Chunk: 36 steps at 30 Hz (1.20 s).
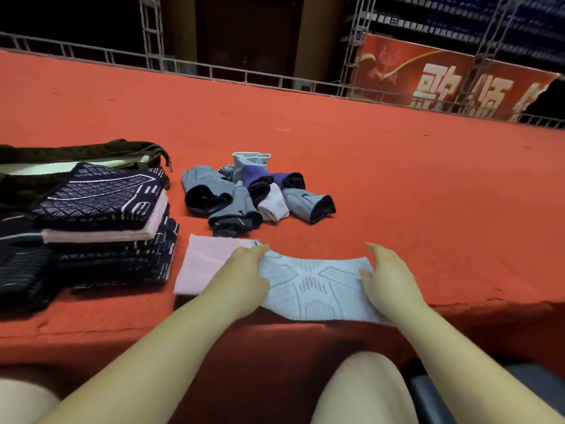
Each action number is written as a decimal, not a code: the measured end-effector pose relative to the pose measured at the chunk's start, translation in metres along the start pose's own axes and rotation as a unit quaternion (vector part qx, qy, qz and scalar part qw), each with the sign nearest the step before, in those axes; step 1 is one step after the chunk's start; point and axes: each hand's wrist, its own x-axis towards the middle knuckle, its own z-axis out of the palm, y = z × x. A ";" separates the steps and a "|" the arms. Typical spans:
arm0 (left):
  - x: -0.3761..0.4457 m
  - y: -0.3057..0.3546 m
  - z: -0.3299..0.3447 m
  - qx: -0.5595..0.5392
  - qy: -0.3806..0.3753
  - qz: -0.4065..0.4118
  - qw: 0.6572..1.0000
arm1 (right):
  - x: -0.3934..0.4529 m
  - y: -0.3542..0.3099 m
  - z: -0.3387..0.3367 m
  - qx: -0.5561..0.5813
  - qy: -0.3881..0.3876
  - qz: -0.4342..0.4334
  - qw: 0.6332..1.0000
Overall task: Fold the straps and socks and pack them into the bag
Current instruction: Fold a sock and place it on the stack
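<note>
A light blue patterned strap [315, 289] lies flat at the near edge of the red table [397, 185]. My left hand [244, 276] holds its left end and my right hand [388, 280] holds its right end, fingers curled at the fabric's edges. A folded pale pink piece [201, 264] lies just left of it, partly under my left hand. A loose pile of grey, black, purple and white socks [253, 191] sits further back. A stack of folded dark and white pieces [107, 221] stands at the left. Behind it lies the dark open bag [91, 154].
A metal truss railing [214, 71] runs along the table's far edge, with a red banner [443, 78] at the back right. My knees show below the table's front edge. More dark folded pieces [21, 264] lie at the far left.
</note>
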 end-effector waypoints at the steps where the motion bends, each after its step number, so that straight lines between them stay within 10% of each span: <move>1: 0.000 0.000 0.003 -0.008 0.004 -0.004 1.000 | -0.008 -0.007 0.005 -0.001 -0.002 -0.055 0.998; 7: 0.001 0.002 0.008 -0.248 0.041 -0.043 0.967 | -0.047 -0.059 0.030 0.201 -0.227 -0.121 0.945; 11: 0.004 0.015 0.019 -0.359 0.003 -0.016 0.933 | -0.048 -0.088 0.022 0.621 -0.269 0.067 0.733; 13: 0.008 0.020 0.026 -0.347 -0.016 0.004 0.938 | -0.045 -0.089 0.014 0.681 -0.237 0.110 0.684; 19: 0.010 0.028 0.048 -0.271 -0.044 0.104 0.956 | -0.032 -0.049 -0.003 0.544 -0.099 0.131 0.823; 24: 0.020 0.036 0.072 0.061 -0.011 0.201 0.978 | -0.013 -0.009 -0.013 0.255 -0.007 0.046 0.966; 36: 0.033 0.041 0.112 0.254 -0.105 0.163 0.948 | -0.004 0.025 0.002 0.069 -0.031 0.117 0.990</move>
